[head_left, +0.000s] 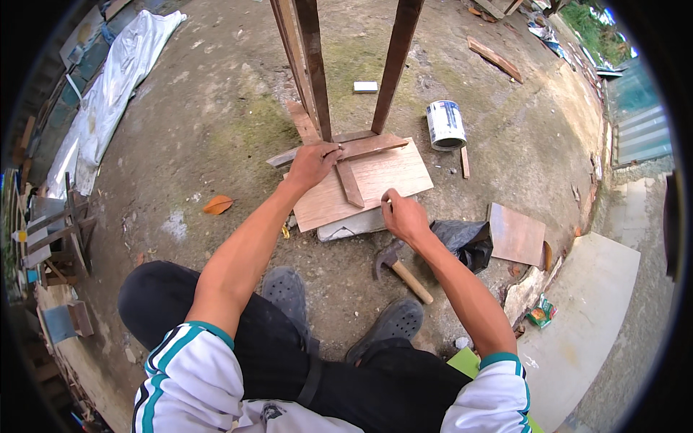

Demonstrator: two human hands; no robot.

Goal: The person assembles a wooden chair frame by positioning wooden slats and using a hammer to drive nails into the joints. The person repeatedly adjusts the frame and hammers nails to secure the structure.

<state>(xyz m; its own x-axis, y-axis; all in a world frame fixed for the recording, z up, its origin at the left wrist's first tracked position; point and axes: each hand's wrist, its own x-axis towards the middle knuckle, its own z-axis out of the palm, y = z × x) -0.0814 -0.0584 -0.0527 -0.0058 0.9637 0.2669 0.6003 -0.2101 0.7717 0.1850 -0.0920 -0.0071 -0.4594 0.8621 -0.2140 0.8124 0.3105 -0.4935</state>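
A dark wooden frame (390, 68) with tall posts stands in front of me, its crossed lower pieces lying over a light plywood board (404, 169). My left hand (315, 163) is closed on a wooden crosspiece (375, 146) where the pieces meet; its fingertips are partly hidden. Just off the board's near right edge, my right hand (406, 216) has its fingers pinched together; what they hold, if anything, is too small to make out. Under the board's near side shows a pale block (350, 227). On the ground below my right hand lies a claw hammer (408, 278) with a wooden handle.
A paint can (445, 125) lies tipped beyond the board, near a small white block (365, 86). A black plastic bag (462, 238) and a wood panel (516, 234) lie to the right. White sheeting (115, 94) and scrap wood (68, 231) line the left.
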